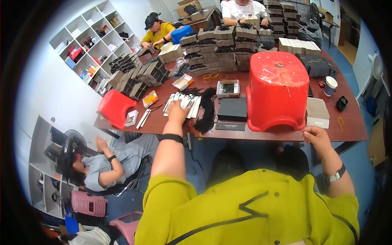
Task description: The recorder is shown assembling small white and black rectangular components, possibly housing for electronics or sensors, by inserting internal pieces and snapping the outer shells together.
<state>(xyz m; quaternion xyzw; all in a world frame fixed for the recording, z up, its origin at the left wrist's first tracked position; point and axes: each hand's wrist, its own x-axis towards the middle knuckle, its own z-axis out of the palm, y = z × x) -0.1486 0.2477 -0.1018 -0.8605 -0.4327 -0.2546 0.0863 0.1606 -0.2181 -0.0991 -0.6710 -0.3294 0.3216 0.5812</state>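
My left hand (178, 112) is on a spread of narrow white tags (194, 109) with black cords, its fingers closed on them and its fingertips partly hidden. Just right of these tags lies a thick bundle of black cords (208, 109). My right hand (317, 139) is at the table's front edge, by the foot of a red plastic stool (277, 96). Its thumb and fingers are pinched together; whatever they hold is too small to make out. Between the cords and the stool sit a dark grey box (232, 109) and a flat dark strip (230, 126).
Tall stacks of grey tags (224, 49) line the table's back. A small box of black bits (228, 88), an open carton (317, 112) and a paper cup (330, 86) stand around the red stool. Another red stool (114, 108) is at left. Other people sit nearby.
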